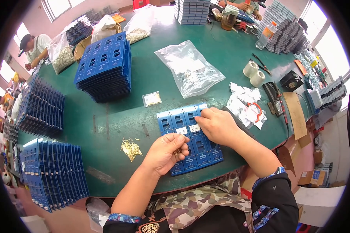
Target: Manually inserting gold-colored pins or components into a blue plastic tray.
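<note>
A blue panel of circuit boards [201,157] with rectangular cut-outs lies at the table's near edge in front of me. Two white labels with handwriting sit on it. Over its lower left part, my left hand [168,152] is closed, palm partly up, around a few small brass pins that show between the fingers. My right hand [217,125] pinches at the panel's upper right part; anything between its fingertips is hidden. Left of the panel lies a loose pile of brass pins [131,150]. Beyond it is a small clear bag of similar pins [151,99].
Tall stacks of blue panels [105,66] stand at the left and back left. A large clear plastic bag [189,70] lies ahead. On the right are tape rolls [251,69], red-handled scissors [256,112], pliers [262,65] and a soldering iron [282,110]. Other people sit around the table.
</note>
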The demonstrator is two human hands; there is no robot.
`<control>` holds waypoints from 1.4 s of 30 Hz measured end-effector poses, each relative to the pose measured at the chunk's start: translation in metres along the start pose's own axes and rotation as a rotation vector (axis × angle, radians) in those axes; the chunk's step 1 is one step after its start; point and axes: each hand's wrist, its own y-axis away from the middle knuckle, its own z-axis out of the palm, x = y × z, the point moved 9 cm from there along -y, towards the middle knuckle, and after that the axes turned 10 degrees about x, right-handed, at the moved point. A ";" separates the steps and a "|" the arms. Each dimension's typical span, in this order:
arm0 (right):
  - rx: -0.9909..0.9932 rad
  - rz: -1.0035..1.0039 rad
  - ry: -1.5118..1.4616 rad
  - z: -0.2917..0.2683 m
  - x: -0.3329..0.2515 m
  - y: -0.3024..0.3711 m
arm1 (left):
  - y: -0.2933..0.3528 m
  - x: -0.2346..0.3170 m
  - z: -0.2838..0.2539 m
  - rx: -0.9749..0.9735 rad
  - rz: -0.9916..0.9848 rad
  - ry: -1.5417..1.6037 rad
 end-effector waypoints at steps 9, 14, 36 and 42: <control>0.037 0.003 -0.073 -0.005 -0.005 0.004 | 0.000 0.000 -0.001 -0.003 -0.004 0.003; 0.014 0.016 -0.071 -0.004 -0.004 0.002 | 0.001 -0.002 0.000 -0.025 -0.004 -0.009; -0.223 0.108 -1.149 0.010 -0.025 -0.001 | 0.010 -0.019 0.015 -0.114 -0.133 -0.059; -0.059 0.517 -1.083 0.021 0.020 0.005 | 0.004 -0.005 0.012 -0.072 -0.049 0.040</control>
